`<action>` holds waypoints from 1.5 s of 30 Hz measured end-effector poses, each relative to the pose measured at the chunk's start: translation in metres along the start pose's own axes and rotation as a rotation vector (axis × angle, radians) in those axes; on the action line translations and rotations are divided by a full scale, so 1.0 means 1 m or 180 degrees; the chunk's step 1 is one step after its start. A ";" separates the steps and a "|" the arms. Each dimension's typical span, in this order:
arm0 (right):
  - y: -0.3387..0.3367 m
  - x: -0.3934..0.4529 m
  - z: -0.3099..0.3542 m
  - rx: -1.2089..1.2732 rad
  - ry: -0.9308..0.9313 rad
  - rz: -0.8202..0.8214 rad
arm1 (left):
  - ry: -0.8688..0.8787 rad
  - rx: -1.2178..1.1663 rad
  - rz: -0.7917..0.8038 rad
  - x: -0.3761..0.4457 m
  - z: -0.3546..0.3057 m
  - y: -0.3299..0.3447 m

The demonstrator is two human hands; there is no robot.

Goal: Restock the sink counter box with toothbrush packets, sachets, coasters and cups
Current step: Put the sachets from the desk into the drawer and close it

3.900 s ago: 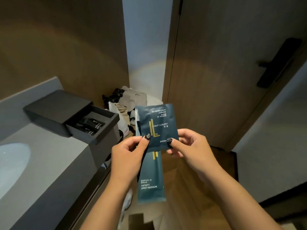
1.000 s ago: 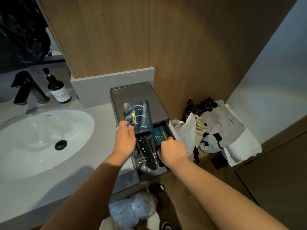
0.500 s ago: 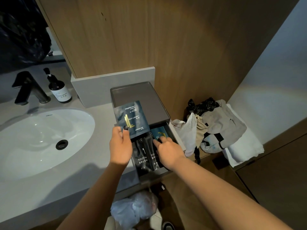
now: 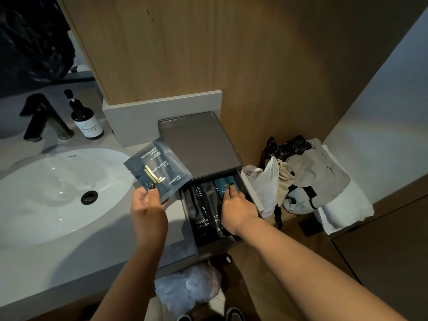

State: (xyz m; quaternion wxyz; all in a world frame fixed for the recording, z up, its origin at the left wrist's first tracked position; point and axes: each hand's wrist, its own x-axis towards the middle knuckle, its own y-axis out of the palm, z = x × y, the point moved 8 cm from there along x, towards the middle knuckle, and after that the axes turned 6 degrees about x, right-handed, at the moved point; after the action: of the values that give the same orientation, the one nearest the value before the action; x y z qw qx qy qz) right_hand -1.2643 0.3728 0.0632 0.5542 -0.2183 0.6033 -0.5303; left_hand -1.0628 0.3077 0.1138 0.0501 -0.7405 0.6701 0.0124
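The left hand pinches a blue sachet by its lower corner, held over the tabletop at nine o'clock of the dark box. The right hand reaches into the open drawer, fingertips pressing a blue packet at three o'clock of two black toothbrush packets.

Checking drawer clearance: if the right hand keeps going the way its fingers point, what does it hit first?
Probably the teal sachet its fingertips already touch. The right hand points toward the back of the drawer; past the sachet the line runs under the box top, where depth is hidden.
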 end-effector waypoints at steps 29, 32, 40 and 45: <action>-0.022 -0.049 0.002 0.5454 0.0069 -0.0565 | -0.0625 0.0336 0.1171 -0.032 0.015 0.031; -0.016 -0.056 -0.008 0.5135 0.0239 -0.0604 | -0.0604 0.0400 0.1243 -0.036 0.019 0.034; -0.003 -0.062 -0.039 0.4991 0.0868 -0.0359 | -0.0623 0.0382 0.0917 -0.021 0.036 0.022; 0.005 -0.050 -0.028 0.5145 0.1074 0.0024 | -0.0136 0.0695 0.0456 0.002 0.039 0.010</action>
State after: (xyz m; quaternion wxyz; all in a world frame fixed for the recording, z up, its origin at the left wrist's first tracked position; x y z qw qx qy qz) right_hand -1.2734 0.4278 0.0756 0.4441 0.3324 0.1115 -0.8246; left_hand -1.0705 0.3079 0.0747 0.1436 -0.6804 0.7174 -0.0413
